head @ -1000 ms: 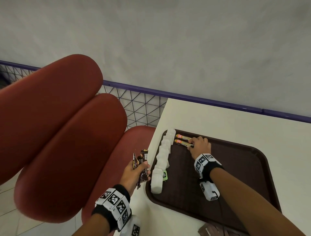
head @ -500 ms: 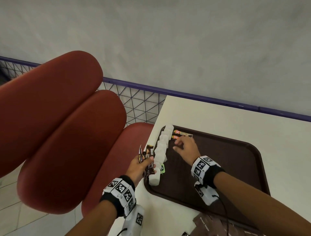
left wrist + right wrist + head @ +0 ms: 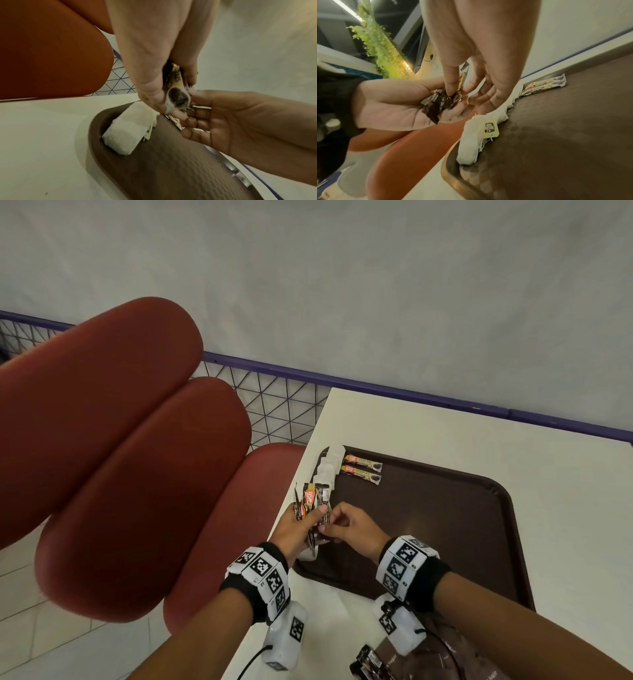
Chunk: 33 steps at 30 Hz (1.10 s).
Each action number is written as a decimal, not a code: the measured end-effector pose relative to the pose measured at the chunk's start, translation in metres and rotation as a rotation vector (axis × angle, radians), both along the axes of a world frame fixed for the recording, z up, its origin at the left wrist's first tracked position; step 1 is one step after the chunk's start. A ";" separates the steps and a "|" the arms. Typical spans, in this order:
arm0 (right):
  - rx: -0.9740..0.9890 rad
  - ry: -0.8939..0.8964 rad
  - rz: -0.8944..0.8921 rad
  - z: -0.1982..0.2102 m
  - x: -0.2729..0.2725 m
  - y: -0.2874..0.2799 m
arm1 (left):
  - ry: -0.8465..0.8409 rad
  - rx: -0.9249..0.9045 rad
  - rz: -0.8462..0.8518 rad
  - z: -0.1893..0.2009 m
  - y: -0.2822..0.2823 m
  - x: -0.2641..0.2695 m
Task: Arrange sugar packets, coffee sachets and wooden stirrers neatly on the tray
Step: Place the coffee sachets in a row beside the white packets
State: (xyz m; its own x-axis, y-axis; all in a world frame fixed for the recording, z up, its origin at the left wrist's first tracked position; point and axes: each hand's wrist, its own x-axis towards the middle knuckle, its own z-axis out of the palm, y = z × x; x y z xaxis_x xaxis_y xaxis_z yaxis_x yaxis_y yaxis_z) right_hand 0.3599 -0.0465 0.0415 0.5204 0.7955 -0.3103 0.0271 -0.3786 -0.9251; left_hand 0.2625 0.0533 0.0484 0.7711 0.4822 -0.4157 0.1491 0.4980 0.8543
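My left hand point(image 3: 303, 525) holds a fanned bunch of coffee sachets point(image 3: 313, 501) upright over the near left rim of the brown tray point(image 3: 445, 525). My right hand point(image 3: 330, 525) meets it and pinches the lower end of one sachet point(image 3: 447, 100) in the bunch. Two coffee sachets point(image 3: 362, 469) lie side by side at the tray's far left corner. A row of white packets point(image 3: 327, 470) runs along the tray's left edge; the nearest one point(image 3: 126, 131) carries a small tag point(image 3: 490, 128). No wooden stirrers show.
The tray sits on a cream table point(image 3: 445, 426) against a grey wall. Red padded seats point(image 3: 137, 474) and a wire mesh rail point(image 3: 281, 409) lie to the left. Dark packaging point(image 3: 411, 659) lies at the table's near edge under my right forearm.
My right hand left the two sachets on the tray's far corner and drew back to the bunch in my left hand. The left hand shifted slightly right, toward the tray.
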 end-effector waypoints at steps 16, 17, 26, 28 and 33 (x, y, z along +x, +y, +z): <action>-0.113 -0.627 0.012 0.008 0.019 -0.023 | 0.000 -0.030 0.098 -0.001 0.014 0.003; -0.113 -0.632 0.019 0.007 0.018 -0.023 | 0.004 -0.025 0.091 -0.001 0.013 0.003; -0.029 -0.428 0.058 0.002 0.030 -0.024 | 0.059 0.039 0.123 -0.008 0.022 0.007; -0.039 -0.511 0.062 -0.003 0.037 -0.023 | 0.066 0.040 0.132 -0.009 0.022 0.008; -0.179 -0.672 -0.135 -0.019 0.066 -0.012 | 0.067 0.039 0.195 -0.012 0.026 0.009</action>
State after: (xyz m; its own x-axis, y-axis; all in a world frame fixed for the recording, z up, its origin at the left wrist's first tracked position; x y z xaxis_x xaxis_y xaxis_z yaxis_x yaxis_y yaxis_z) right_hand 0.4258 -0.0584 0.0222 0.7356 0.6773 -0.0068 0.5128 -0.5634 -0.6477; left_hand 0.2710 0.0796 0.0369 0.6331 0.6363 -0.4408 0.1100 0.4897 0.8649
